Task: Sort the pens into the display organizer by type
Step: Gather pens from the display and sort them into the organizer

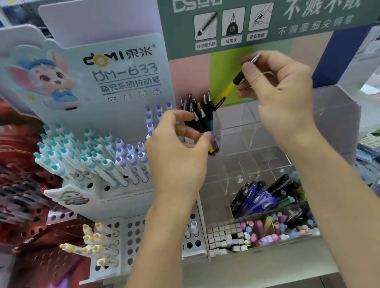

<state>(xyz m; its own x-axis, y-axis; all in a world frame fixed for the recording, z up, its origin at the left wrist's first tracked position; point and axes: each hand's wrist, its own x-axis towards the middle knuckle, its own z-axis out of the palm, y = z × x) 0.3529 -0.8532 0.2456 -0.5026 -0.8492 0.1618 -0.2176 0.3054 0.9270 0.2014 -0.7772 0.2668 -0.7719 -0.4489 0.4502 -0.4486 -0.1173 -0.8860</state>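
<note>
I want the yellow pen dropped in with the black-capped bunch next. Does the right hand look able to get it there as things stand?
Probably yes. The right hand pinches the yellow pen just beside the bunch of black-capped pens, its lower end already by them. The left hand grips that bunch from the front and may crowd the slot.

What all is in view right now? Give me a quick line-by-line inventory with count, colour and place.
yellow pen: one, yellow barrel, black grip, silver tip; held up before the green backboard.
black-capped pens: a bunch, count unclear; upright in the clear organizer's back-left compartment.
clear organizer: one, transparent; centre-right, most compartments bare.
mixed pens: a pile, blue, black, green; front compartment.
teal-capped pens: many, white with teal; white rack, left.
purple-capped pens: many, white with purple; same rack, right part.
yellow-capped pens: several; lower white rack.
left hand: fingers curled at the black-capped pens.
right hand: pinches the yellow pen.
</note>
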